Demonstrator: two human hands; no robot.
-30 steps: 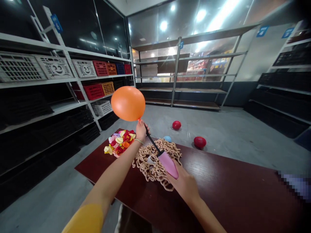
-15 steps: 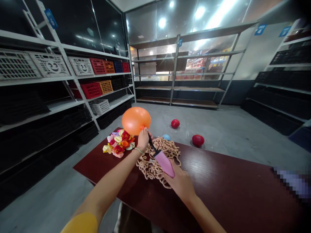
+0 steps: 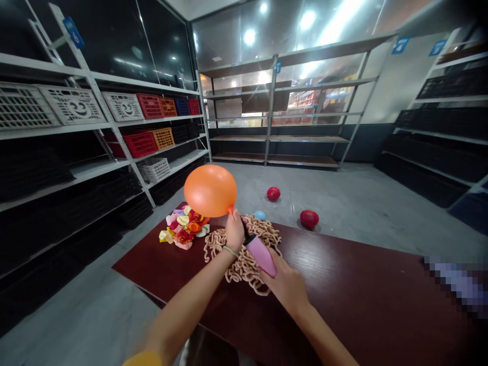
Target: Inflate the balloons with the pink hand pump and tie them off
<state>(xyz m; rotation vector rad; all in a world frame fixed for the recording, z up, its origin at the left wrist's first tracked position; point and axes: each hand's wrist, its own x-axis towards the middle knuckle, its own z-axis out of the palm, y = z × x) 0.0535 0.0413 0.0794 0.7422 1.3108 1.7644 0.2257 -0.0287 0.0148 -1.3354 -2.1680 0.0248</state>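
My left hand [image 3: 234, 231] pinches the neck of an inflated orange balloon [image 3: 210, 190], held above the dark red table [image 3: 343, 305]. My right hand [image 3: 287, 284] grips a pink hand pump [image 3: 260, 254] whose black nozzle end meets the left hand. Under both hands lies a tangle of beige cord [image 3: 244, 254]. A heap of flat coloured balloons [image 3: 184, 229] sits at the table's far left corner.
Two red balloons [image 3: 308, 218] and a blue one [image 3: 260, 215] lie on the grey floor beyond the table. Shelving with white, red and orange crates [image 3: 141, 104] lines the left wall. Bare metal racks [image 3: 290, 122] stand at the back and more shelving at the right.
The orange balloon dropped from high above the table to just over the balloon heap. My left hand pulled back towards the pump, so the black rod is now mostly hidden.
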